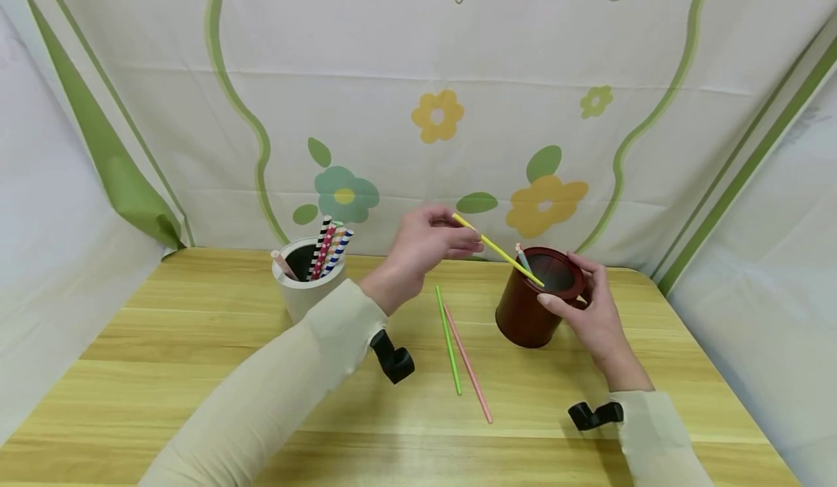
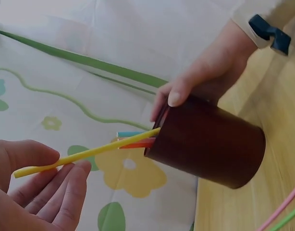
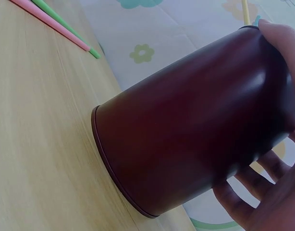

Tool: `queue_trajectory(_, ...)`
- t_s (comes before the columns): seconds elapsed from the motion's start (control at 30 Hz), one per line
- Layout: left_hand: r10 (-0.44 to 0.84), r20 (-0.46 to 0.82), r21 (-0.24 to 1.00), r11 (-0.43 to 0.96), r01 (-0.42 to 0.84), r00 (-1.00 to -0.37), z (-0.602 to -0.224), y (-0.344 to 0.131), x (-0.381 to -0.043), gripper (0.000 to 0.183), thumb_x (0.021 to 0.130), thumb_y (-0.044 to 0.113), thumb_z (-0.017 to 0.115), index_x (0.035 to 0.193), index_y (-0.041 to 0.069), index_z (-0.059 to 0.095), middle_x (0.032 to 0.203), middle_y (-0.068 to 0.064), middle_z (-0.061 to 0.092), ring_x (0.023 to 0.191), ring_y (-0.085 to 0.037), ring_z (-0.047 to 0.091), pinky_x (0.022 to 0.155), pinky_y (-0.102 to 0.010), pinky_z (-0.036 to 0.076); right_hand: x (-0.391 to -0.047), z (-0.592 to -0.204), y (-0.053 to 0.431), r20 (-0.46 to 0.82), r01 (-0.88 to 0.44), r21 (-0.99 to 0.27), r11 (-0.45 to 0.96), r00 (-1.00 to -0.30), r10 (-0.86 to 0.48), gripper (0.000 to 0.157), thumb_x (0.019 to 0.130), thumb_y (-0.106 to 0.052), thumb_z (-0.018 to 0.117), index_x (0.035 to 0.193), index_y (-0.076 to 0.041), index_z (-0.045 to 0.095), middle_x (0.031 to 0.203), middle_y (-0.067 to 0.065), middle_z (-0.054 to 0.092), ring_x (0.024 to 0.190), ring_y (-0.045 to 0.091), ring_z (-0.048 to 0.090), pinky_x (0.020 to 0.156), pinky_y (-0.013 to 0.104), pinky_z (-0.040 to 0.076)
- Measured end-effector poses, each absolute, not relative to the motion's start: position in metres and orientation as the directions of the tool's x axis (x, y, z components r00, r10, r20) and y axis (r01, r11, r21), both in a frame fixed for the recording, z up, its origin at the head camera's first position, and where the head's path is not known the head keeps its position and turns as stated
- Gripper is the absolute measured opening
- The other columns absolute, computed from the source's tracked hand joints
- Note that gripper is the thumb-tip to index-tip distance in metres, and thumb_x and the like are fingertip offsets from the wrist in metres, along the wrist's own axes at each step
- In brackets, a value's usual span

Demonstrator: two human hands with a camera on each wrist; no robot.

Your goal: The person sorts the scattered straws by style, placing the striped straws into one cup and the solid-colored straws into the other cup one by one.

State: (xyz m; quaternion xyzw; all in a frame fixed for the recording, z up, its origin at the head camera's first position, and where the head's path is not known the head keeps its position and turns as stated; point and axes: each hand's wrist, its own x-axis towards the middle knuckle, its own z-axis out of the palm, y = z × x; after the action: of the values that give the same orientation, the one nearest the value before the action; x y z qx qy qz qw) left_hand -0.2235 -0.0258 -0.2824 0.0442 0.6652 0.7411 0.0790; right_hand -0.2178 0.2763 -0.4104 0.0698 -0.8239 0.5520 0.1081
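Between thumb and fingertips, my left hand point(image 1: 428, 243) pinches a plain yellow straw point(image 1: 500, 251). The straw slants down to the right, its lower end at the mouth of a dark red cup point(image 1: 528, 316). My right hand point(image 1: 591, 309) grips that cup near its rim, thumb on the near side and fingers round the far side. A light blue straw point(image 2: 129, 134) and a red-orange straw point(image 2: 138, 143) stick out of the cup's mouth in the left wrist view. Their lower ends are hidden inside.
On the wooden table point(image 1: 216, 371), a green straw point(image 1: 448, 341) and a pink straw point(image 1: 467, 363) lie between the hands, crossing near their far ends. Left of them stands a white cup point(image 1: 297, 294) holding several patterned straws point(image 1: 327, 251). A flowered cloth point(image 1: 366, 94) hangs behind.
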Motion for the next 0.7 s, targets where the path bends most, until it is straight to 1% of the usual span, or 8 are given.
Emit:
queue_trajectory(0.1,0.197,-0.049,0.997,-0.041,-0.058,-0.979,-0.281,-0.026,-0.225,0.013,0.096,0.001,0.078,0.108,-0.001,0.073,0.107,-0.017,0.080,0.101,-0.030,0.082,0.095,-0.035,0.065,-0.218,-0.411,0.276,0.256,-0.235,-0.895,0.379,-0.967,0.005,0.084,0.098,-0.014,0.080,0.166,-0.024,0.032,0.151,0.002,0.051,0.122,0.010,0.055,0.088,0.010,0.052)
queue_trajectory(0.17,0.218,-0.053,0.999,0.010,-0.052,-0.974,-0.279,-0.026,-0.226,0.012,0.096,0.002,0.078,0.107,-0.001,0.073,0.107,-0.018,0.081,0.102,-0.033,0.082,0.091,-0.033,0.066,-0.218,-0.410,0.276,0.253,-0.232,-0.897,0.376,-0.967,0.007,0.084,0.098,-0.013,0.080,0.166,-0.024,0.032,0.148,-0.003,0.051,0.121,0.009,0.055,0.088,0.010,0.052)
queue_trajectory(0.23,0.254,-0.056,0.996,0.075,-0.038,-0.966,-0.278,-0.025,-0.228,0.009,0.096,0.002,0.078,0.104,0.000,0.074,0.106,-0.018,0.081,0.100,-0.033,0.082,0.087,-0.032,0.067,-0.219,-0.410,0.276,0.249,-0.228,-0.900,0.371,-0.968,0.011,0.084,0.097,-0.012,0.080,0.166,-0.023,0.032,0.146,-0.007,0.051,0.121,0.009,0.055,0.088,0.010,0.052)
queue_trajectory(0.3,0.297,-0.056,0.990,0.141,-0.014,-0.953,-0.276,-0.025,-0.229,0.008,0.095,0.001,0.078,0.102,0.000,0.075,0.103,-0.017,0.081,0.094,-0.031,0.082,0.084,-0.032,0.067,-0.219,-0.410,0.276,0.248,-0.226,-0.903,0.366,-0.969,0.014,0.085,0.097,-0.011,0.080,0.166,-0.023,0.032,0.144,-0.008,0.051,0.120,0.008,0.055,0.088,0.009,0.052)
queue_trajectory(0.37,0.338,-0.062,0.978,0.206,0.010,-0.939,-0.275,-0.024,-0.231,0.007,0.094,0.001,0.079,0.100,0.000,0.076,0.099,-0.016,0.080,0.086,-0.024,0.082,0.082,-0.032,0.067,-0.219,-0.410,0.276,0.247,-0.224,-0.905,0.361,-0.969,0.018,0.085,0.096,-0.010,0.080,0.166,-0.022,0.032,0.144,-0.008,0.051,0.120,0.008,0.055,0.088,0.009,0.052)
queue_trajectory(0.43,0.372,-0.073,0.968,0.249,0.024,-0.925,-0.273,-0.022,-0.232,0.006,0.093,0.000,0.078,0.098,-0.002,0.076,0.099,-0.017,0.080,0.079,-0.019,0.080,0.081,-0.031,0.067,-0.219,-0.411,0.276,0.248,-0.226,-0.906,0.359,-0.968,0.018,0.086,0.096,-0.009,0.080,0.166,-0.022,0.032,0.145,-0.007,0.051,0.120,0.008,0.055,0.088,0.009,0.052)
queue_trajectory(0.6,0.420,-0.106,0.939,0.339,0.048,-0.901,-0.267,-0.022,-0.236,0.002,0.093,0.000,0.078,0.092,-0.002,0.077,0.100,-0.022,0.081,0.075,-0.018,0.078,0.078,-0.032,0.067,-0.220,-0.412,0.276,0.255,-0.233,-0.903,0.361,-0.967,0.015,0.085,0.096,-0.009,0.080,0.165,-0.022,0.032,0.143,-0.009,0.051,0.120,0.008,0.056,0.088,0.009,0.052)
queue_trajectory(0.7,0.428,-0.124,0.918,0.393,0.060,-0.895,-0.263,-0.022,-0.237,0.005,0.091,0.000,0.080,0.087,0.001,0.076,0.095,-0.019,0.081,0.074,-0.019,0.079,0.075,-0.032,0.067,-0.220,-0.412,0.276,0.264,-0.241,-0.899,0.365,-0.964,0.013,0.084,0.097,-0.010,0.080,0.165,-0.023,0.033,0.141,-0.012,0.051,0.118,0.008,0.056,0.088,0.009,0.052)
